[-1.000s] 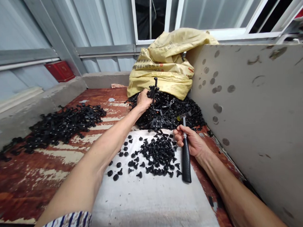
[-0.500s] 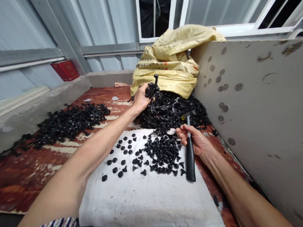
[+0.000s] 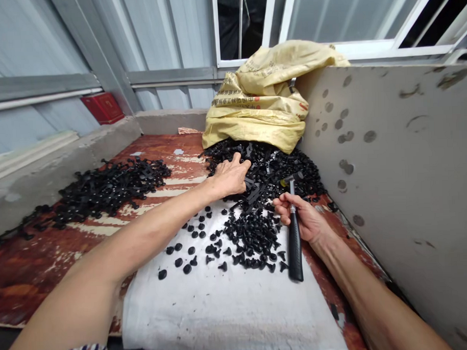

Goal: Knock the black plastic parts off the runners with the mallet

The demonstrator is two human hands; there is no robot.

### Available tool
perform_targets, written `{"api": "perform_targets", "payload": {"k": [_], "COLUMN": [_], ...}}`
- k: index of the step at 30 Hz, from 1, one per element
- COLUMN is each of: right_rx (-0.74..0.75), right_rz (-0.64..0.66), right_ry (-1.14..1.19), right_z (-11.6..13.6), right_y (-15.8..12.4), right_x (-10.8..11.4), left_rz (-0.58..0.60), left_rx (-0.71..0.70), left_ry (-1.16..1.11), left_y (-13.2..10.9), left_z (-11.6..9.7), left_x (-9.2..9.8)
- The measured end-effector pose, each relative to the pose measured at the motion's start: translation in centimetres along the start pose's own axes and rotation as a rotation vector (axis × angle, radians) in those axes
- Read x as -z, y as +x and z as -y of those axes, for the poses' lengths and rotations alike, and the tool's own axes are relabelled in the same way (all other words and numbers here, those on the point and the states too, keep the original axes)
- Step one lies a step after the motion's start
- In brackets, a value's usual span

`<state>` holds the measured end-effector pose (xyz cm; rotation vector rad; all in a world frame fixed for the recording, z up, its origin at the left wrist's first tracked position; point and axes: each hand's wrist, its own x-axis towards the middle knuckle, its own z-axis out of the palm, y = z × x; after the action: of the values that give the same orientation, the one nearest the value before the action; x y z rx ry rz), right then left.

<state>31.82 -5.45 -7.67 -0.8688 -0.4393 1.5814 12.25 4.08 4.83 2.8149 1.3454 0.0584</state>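
Note:
My left hand [image 3: 232, 176] rests on the near left part of the large heap of black parts [image 3: 294, 168], its fingers spread and some black strips beneath them. My right hand [image 3: 299, 213] is closed around a hammer [image 3: 294, 244], whose black grip points toward me and whose metal head lies over the heap's edge. Small black round-headed pieces [image 3: 253, 235] form a pile on the white cloth [image 3: 223, 313], between my two forearms. More of them are scattered singly to the left of that pile.
Behind the large heap stands a yellow sack [image 3: 254, 108]. A second heap of black parts [image 3: 111, 192] lies on the red-brown board [image 3: 26, 279] at the left. A pale panel [image 3: 401, 164] rises on the right. A red box [image 3: 103, 108] sits in the back left corner.
My left hand has moved down toward me onto the heap and let go of the bunch of black parts it held up. My right hand keeps its hold on the hammer.

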Motion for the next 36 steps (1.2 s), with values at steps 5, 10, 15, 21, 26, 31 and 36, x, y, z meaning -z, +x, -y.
{"api": "perform_targets", "payload": {"k": [5,10,15,21,26,31,36], "right_rx": [-0.001,-0.006,0.008,0.023,0.019,0.007,0.004], "right_rz": [0.024,0.064,0.090,0.107,0.104,0.101,0.106], "right_ry": [0.016,0.039,0.017,0.002,0.033,0.053,0.049], "right_z": [-0.2,-0.4,-0.5,-0.6,-0.6,-0.6,-0.5], "right_y": [0.0,0.3,0.2,0.0,0.1,0.1,0.0], "right_x": [0.2,0.5,0.4,0.0,-0.2,0.0,0.0], "left_rz": [0.174,-0.119,-0.067,-0.051,-0.009,-0.023,-0.019], "left_rx": [-0.090,-0.012,0.252,0.472,0.438,0.431,0.448], "left_ry": [-0.192,-0.509,-0.306,-0.331,-0.316,-0.286,-0.290], "left_y": [2.1,5.6,10.0,15.3,16.7,16.5,17.4], "left_z": [2.2,3.9,1.3,-1.0,-0.3,-0.1,-0.1], "left_x": [3.3,4.9,1.9,-0.4,-0.6,-1.4,-1.8]}}
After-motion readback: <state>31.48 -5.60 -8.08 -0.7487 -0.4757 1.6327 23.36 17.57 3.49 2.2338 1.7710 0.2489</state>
